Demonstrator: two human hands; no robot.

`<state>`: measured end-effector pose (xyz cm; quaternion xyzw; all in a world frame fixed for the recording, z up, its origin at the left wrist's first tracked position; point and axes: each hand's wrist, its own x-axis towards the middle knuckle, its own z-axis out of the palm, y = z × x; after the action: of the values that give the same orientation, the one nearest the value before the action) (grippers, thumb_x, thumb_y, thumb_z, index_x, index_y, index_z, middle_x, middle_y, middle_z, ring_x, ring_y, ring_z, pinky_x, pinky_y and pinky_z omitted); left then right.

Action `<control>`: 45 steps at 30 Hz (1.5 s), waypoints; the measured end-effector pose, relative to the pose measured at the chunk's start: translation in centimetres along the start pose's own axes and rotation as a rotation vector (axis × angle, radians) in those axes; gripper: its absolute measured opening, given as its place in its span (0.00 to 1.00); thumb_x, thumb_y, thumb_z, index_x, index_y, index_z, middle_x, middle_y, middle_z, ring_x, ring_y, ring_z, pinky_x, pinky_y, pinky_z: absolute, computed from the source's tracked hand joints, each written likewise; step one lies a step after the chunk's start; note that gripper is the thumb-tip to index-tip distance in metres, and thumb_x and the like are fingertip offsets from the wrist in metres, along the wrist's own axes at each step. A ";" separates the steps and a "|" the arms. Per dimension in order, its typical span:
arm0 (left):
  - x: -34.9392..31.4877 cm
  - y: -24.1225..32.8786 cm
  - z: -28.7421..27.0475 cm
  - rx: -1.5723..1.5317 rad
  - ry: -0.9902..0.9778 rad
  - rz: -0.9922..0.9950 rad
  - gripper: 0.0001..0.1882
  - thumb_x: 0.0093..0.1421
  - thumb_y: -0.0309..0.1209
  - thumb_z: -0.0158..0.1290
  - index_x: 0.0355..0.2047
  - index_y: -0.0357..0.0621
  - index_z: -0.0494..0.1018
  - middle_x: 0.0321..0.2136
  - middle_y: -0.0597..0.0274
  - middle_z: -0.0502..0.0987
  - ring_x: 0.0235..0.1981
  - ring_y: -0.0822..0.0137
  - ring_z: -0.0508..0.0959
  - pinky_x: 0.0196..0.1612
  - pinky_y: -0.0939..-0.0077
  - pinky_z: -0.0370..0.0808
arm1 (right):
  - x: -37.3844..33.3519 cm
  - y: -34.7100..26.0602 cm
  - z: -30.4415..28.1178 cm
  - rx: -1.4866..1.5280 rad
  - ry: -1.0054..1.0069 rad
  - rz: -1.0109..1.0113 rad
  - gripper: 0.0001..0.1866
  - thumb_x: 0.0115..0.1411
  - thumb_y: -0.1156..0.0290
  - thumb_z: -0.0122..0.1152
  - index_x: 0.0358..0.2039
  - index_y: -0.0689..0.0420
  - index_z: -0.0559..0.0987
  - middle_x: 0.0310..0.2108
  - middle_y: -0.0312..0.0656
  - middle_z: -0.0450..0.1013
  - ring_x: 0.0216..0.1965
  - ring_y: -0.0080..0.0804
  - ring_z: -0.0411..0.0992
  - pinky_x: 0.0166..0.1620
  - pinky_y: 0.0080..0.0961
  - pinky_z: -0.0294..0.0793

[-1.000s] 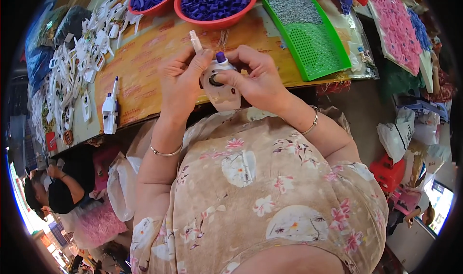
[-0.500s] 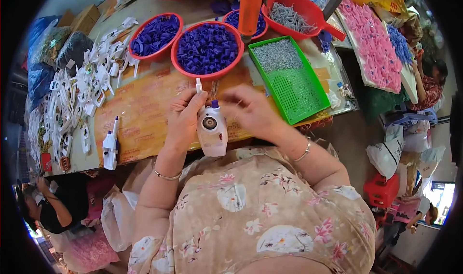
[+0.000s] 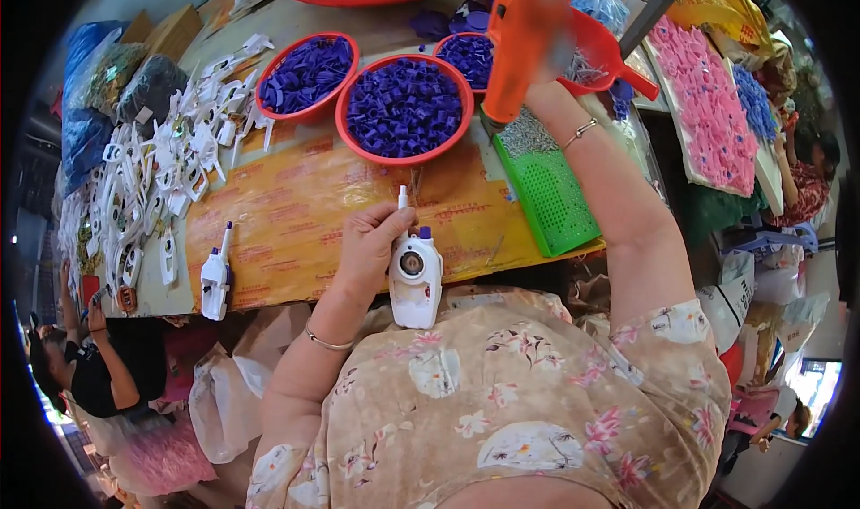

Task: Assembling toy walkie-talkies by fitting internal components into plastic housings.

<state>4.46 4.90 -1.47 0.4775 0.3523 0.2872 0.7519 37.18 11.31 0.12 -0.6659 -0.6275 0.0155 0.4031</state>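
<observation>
My left hand (image 3: 369, 245) is closed, thumb and fingers pinching the upper edge and stem of a white plastic toy housing (image 3: 414, 303). The housing looks like a toy walkie-talkie, with a purple knob and a round dark part like a speaker. Its lower end is close to my front. My right arm stretches forward to an orange electric screwdriver (image 3: 515, 47) that hangs tilted over the table. Only the wrist side of my right hand (image 3: 545, 97) shows; its fingers are hidden or blurred at the tool, so the grip cannot be made out.
Red baskets (image 3: 404, 159) of purple parts stand ahead. A green tray (image 3: 560, 213) of small metal screws and a red scoop (image 3: 638, 81) lie right. White parts (image 3: 134, 195) are piled left, near another white toy (image 3: 216, 285). Pink pieces (image 3: 699, 106) cover a board; co-workers sit at both sides.
My right hand has left the toy housing and reached forward and right to the screwdriver. The screwdriver has swung right and tilted. My left hand still holds the housing.
</observation>
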 end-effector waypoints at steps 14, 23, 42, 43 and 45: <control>-0.7 0.3 0.4 0.014 -0.011 -0.023 0.10 0.58 0.31 0.54 0.25 0.36 0.75 0.17 0.69 0.73 0.17 0.81 0.70 0.20 0.87 0.64 | 2.6 1.2 1.2 -0.550 -0.163 -0.035 0.09 0.52 0.78 0.47 0.31 0.61 0.76 0.37 0.53 0.72 0.40 0.52 0.71 0.42 0.42 0.70; -0.9 -0.5 0.2 0.001 -0.020 -0.003 0.08 0.58 0.30 0.54 0.25 0.37 0.75 0.18 0.70 0.73 0.18 0.82 0.70 0.21 0.87 0.65 | 5.0 1.1 3.2 -0.544 -0.322 -0.137 0.09 0.56 0.71 0.53 0.37 0.57 0.76 0.31 0.45 0.72 0.35 0.40 0.68 0.37 0.34 0.71; -0.8 0.1 0.4 0.079 -0.038 0.021 0.08 0.57 0.28 0.54 0.29 0.34 0.76 0.23 0.68 0.75 0.23 0.80 0.72 0.25 0.85 0.68 | -0.3 -4.4 -2.9 0.310 0.114 0.089 0.11 0.57 0.68 0.56 0.39 0.60 0.76 0.33 0.39 0.72 0.32 0.22 0.70 0.34 0.18 0.68; -0.7 0.4 0.9 0.076 -0.044 0.007 0.08 0.57 0.28 0.54 0.29 0.34 0.76 0.23 0.68 0.75 0.23 0.80 0.72 0.25 0.85 0.68 | -0.8 -4.5 -4.2 0.292 0.117 0.154 0.08 0.56 0.72 0.54 0.35 0.60 0.77 0.37 0.38 0.72 0.36 0.23 0.70 0.36 0.18 0.68; -1.0 0.8 1.5 0.006 -0.054 0.066 0.07 0.57 0.27 0.54 0.33 0.34 0.76 0.24 0.66 0.76 0.25 0.79 0.74 0.27 0.85 0.71 | -3.1 -5.7 -5.7 0.217 0.218 0.165 0.07 0.56 0.76 0.54 0.34 0.59 0.79 0.34 0.35 0.73 0.34 0.21 0.70 0.36 0.17 0.69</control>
<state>5.01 3.67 -0.02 0.4988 0.3166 0.2979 0.7498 34.84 5.10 5.63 -0.6656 -0.5179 0.0441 0.5356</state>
